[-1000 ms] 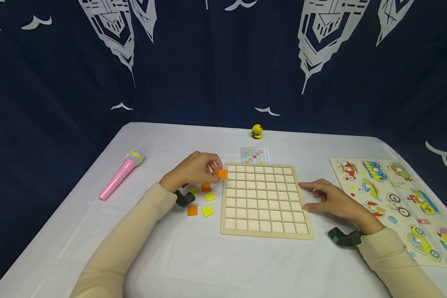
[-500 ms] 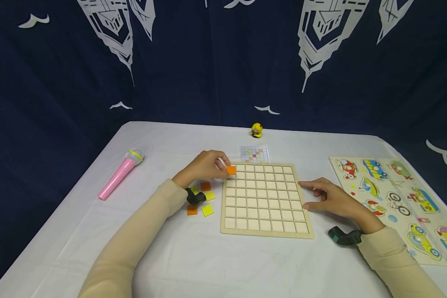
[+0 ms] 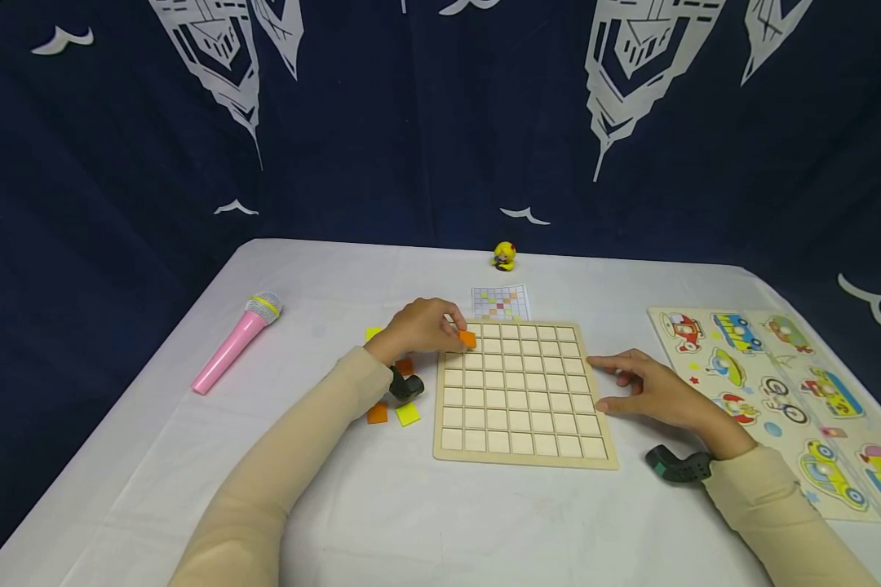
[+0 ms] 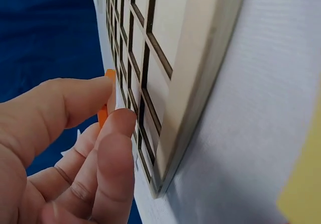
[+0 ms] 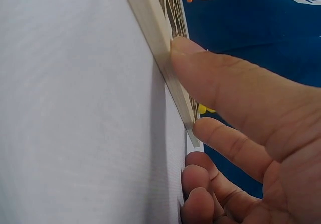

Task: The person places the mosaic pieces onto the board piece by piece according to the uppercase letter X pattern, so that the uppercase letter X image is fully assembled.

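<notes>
My left hand (image 3: 424, 326) pinches a small square orange tile (image 3: 467, 338) between thumb and fingertips. It is over the upper left part of a wooden grid board (image 3: 524, 460) with rows of square cells. In the left wrist view the orange tile (image 4: 103, 117) is mostly hidden by fingers, and a gap to the board cannot be judged. At the board's right edge, the thumb and index finger of my right hand (image 3: 649, 393) touch the wood, the other fingers loosely bent. Beside the board's left edge lie loose orange tiles (image 3: 378, 413) and yellow tiles (image 3: 408, 415), partly covered by my left wrist.
A printed colour-grid card (image 3: 501, 302) lies behind the board, with a small yellow figurine (image 3: 504, 256) farther back. To the left is a pink toy microphone (image 3: 229, 353). A vehicle picture puzzle (image 3: 752, 383) covers the table's right side. A dark patterned curtain (image 3: 426, 122) hangs behind.
My left hand has carried the orange tile rightward from the board's left rim to over its upper cells, and the tile now tilts. My right hand has stayed at the board's edge.
</notes>
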Available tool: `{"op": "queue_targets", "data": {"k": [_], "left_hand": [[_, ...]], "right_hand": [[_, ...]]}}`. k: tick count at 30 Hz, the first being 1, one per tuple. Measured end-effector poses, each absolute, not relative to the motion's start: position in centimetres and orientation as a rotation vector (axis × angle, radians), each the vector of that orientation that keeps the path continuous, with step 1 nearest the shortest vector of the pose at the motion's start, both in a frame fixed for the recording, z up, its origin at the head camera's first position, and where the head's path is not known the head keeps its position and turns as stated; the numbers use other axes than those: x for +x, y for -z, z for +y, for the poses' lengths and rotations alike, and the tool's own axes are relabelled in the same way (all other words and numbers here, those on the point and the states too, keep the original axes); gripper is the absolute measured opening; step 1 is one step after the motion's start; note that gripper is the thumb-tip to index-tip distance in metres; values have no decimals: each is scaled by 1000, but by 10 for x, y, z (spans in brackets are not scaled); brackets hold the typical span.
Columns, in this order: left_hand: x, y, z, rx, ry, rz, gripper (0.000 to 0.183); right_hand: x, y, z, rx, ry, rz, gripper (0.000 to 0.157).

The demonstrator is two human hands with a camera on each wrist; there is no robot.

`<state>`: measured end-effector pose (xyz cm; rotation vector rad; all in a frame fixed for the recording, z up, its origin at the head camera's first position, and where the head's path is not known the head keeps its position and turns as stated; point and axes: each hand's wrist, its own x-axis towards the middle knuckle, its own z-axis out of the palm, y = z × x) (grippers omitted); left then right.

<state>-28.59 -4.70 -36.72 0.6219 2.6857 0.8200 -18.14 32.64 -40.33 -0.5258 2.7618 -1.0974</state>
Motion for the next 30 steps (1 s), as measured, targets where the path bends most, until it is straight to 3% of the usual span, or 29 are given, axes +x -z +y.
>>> {"op": "queue_targets", "data": {"k": [30], "left_hand": [[-290, 375, -33, 599, -669, 2722, 24]], "right_hand": [[-182, 404, 327, -521, 1081, 2775, 67]]}}
